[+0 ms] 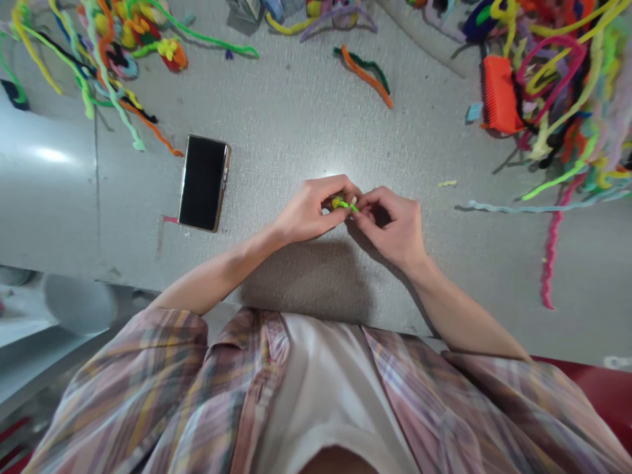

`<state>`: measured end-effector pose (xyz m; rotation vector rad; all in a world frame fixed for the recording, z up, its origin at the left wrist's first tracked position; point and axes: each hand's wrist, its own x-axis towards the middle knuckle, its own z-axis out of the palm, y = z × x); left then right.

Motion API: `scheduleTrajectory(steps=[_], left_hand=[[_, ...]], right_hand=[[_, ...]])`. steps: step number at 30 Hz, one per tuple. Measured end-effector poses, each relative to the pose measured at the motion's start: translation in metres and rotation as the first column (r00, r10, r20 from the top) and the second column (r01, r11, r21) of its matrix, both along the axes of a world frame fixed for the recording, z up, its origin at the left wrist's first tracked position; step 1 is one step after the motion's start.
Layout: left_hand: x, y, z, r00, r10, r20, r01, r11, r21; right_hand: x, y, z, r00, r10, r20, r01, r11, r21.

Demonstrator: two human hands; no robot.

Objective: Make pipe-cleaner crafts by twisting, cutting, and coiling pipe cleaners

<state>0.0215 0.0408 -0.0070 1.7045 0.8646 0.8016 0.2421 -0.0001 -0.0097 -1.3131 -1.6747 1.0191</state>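
Note:
Over the middle of the grey table, my left hand [320, 205] is closed around a small yellow and green pipe-cleaner piece [340, 203], its fingers curled over most of it. My right hand [392, 220] meets it fingertip to fingertip, with thumb and forefinger pinching the bright green end of the same piece. Something pale shows between the fingertips, too small to name. Beyond the hands lie an orange pipe cleaner [368, 78] and a dark green pipe cleaner [378, 66], side by side and partly crossing.
A phone [203, 183] lies left of my hands. Tangled pipe cleaners [557, 59] fill the right back, beside an orange brush-like block [500, 95]. More pipe cleaners and fuzzy figures [133, 33] heap at the left back. A pink pipe cleaner [550, 263] lies at the right.

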Motion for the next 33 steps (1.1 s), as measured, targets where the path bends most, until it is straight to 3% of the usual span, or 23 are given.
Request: scheduleTrajectory(steps=[20, 29, 33], left_hand=[[-0.004, -0.0005, -0.0007, 0.998, 0.067, -0.013, -0.067, 0.997, -0.023], [-0.0029, -0.0011, -0.0068, 0.983, 0.055, 0.177, -0.028, 0.988, -0.154], [0.0001, -0.0009, -0.0063, 0.979, 0.081, 0.187, -0.051, 0.986, -0.161]], right_hand=[[-0.0053, -0.003, -0.0042, 1.0, 0.018, -0.003, -0.018, 0.999, 0.045], [-0.0027, 0.0007, 0.0, 0.994, -0.071, -0.087, 0.072, 0.997, 0.004], [-0.0013, 0.0019, -0.0007, 0.993, -0.061, -0.103, 0.062, 0.998, 0.01]])
